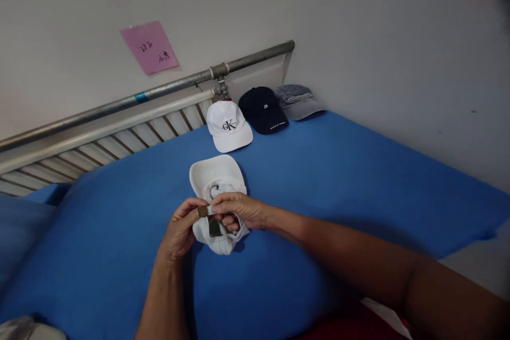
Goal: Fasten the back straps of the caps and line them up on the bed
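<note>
Two hands work the back strap (211, 210) of an upturned pale cap (227, 186) on a blue-covered surface (311, 180).
The left hand's (181, 227) grip pinches the strap beside its brass-coloured buckle (203, 212), the right hand's (242, 210) pinches it further along; the cap should be light, its crown soft, its brim stiffer, so the strap ends suit fingertips. Beyond sit a white cap (229, 126), a black cap (263, 109) and a grey cap (300, 102), near a radiator (131, 138), a metal pipe (179, 83) and a pink note (150, 48) on the wall (239, 5).
</note>
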